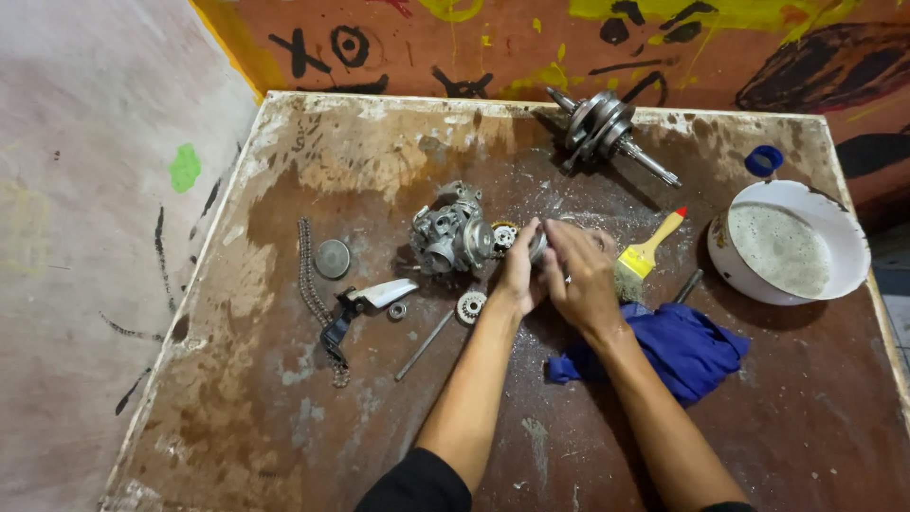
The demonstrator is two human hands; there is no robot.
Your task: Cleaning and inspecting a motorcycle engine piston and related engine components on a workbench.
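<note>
Around the person's hands the worn brown tabletop [284, 417] is crowded. To the left lie a timing chain [308, 284] stretched lengthways, a round grey disc [332, 258], a black-and-white chain guide [365, 303], a small washer [398, 310], a small toothed sprocket [470, 305] and a thin metal rod [424, 345]. At the far edge a crankshaft [604, 128] lies on its side. To the right a yellow-handled brush [645, 254] with a red tip lies just beside the right hand [583, 275], a crumpled blue rag [678, 346] sits under the right wrist, and a white enamel bowl [791, 245] of cloudy liquid stands near the corner, a blue cap [763, 159] behind it.

The left hand [519, 270] and the right are pressed close together, both closed about a small round metal part [538, 245] at mid-table; the fingers hide most of it, so only a grey edge shows. Just to its left, touching or nearly so, stands a grey cast cylinder head [450, 232], knobbly and dusty, with a gear [502, 235] on its near side.
</note>
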